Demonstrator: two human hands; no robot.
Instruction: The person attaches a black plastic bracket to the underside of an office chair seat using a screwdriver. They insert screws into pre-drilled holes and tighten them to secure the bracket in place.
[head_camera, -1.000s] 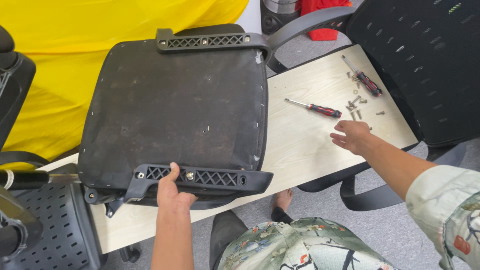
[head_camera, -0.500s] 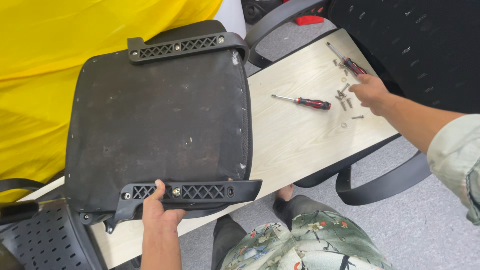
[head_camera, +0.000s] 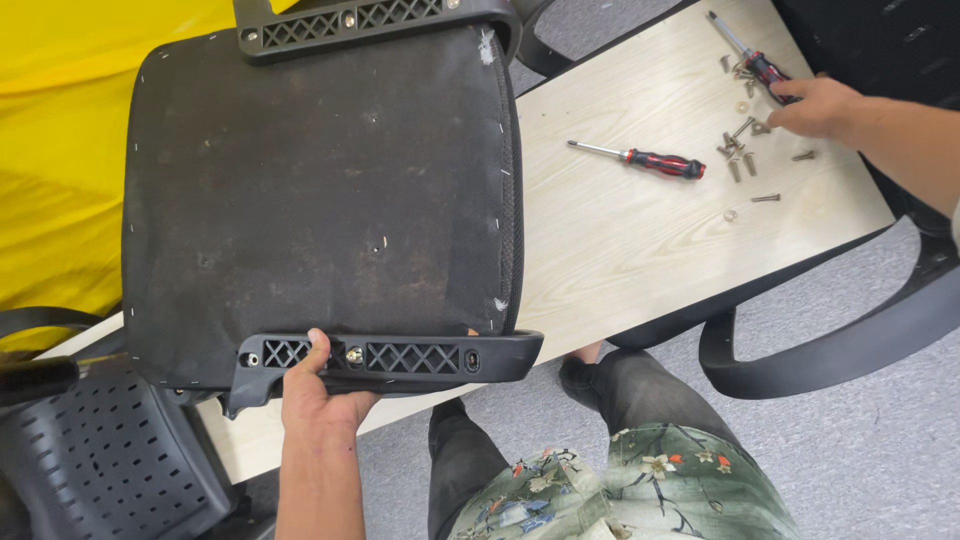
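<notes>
A black chair seat (head_camera: 320, 190) lies upside down on a light wooden table (head_camera: 640, 250). Black plastic armrest brackets are fixed along its near edge (head_camera: 420, 358) and its far edge (head_camera: 380, 20). My left hand (head_camera: 320, 395) grips the near bracket, thumb over its top beside a bolt. My right hand (head_camera: 825, 108) reaches to the table's far right end, its fingers closed on the handle of a red-and-black screwdriver (head_camera: 745, 55). Several loose screws (head_camera: 740, 160) lie just beside that hand. A second red-and-black screwdriver (head_camera: 650, 160) lies free between the seat and the screws.
A yellow cloth (head_camera: 60, 150) covers the area left of the seat. A perforated black chair part (head_camera: 110, 460) stands at the lower left. A black chair armrest loop (head_camera: 850, 340) hangs below the table's right end, over grey carpet. My legs are under the near edge.
My right hand has moved from the loose screws onto the far screwdriver's handle. My left hand stays on the near bracket. The view has shifted closer.
</notes>
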